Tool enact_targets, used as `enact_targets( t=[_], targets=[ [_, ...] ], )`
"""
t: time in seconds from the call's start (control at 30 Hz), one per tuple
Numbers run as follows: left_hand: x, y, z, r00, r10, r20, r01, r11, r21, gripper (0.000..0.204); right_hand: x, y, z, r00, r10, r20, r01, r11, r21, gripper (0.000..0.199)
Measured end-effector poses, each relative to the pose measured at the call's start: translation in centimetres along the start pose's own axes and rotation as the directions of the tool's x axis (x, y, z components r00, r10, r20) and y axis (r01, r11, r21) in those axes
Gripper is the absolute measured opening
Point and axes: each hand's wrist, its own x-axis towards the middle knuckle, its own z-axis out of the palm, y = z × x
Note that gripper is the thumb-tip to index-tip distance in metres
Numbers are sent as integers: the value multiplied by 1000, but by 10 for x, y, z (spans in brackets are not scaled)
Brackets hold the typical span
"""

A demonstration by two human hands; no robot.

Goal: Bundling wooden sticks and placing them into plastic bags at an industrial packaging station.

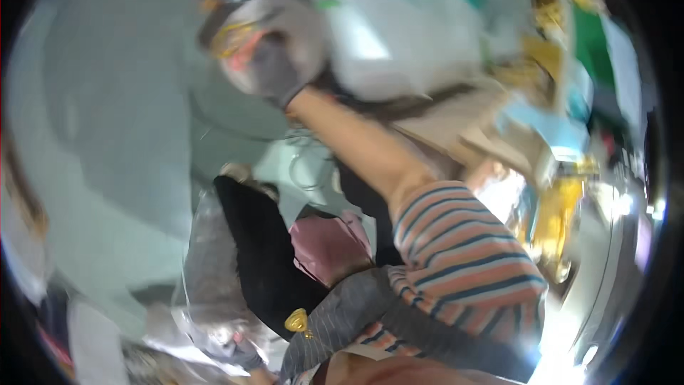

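My right hand [276, 71], in a dark glove, stretches out at the top of the view, over a pale round container [296, 25]. A blurred red-orange thing [249, 51] with yellow beside it shows at its fingers; motion smears them, so I cannot tell if they grip it. Low in the view, my left hand [244, 353], gloved too, is closed at a clear plastic bag [206, 271]. The bag stretches up along my black-clad leg [249, 235].
Grey floor [107, 135] spreads across the left. A large whitish plastic bag [406, 36] lies at the top. Cardboard [470, 121] and a light blue item [545, 125] stand to the right, with yellow objects [559, 221] nearby. A pink cloth [331, 246] shows between my legs.
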Motion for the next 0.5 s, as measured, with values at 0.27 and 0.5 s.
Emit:
enact_targets(
  t=[0.27, 0.5],
  targets=[
    [-57, -40, -2, 967, -144, -209, 168, 980, 105, 90, -36, -181, -318, 924, 327, 198, -292, 938, -190, 18],
    [-47, -3, -2, 947, -126, -294, 182, 968, 172, 86, -89, -246, -474, 997, -39, 63, 71, 762, -644, 25]
  ],
)
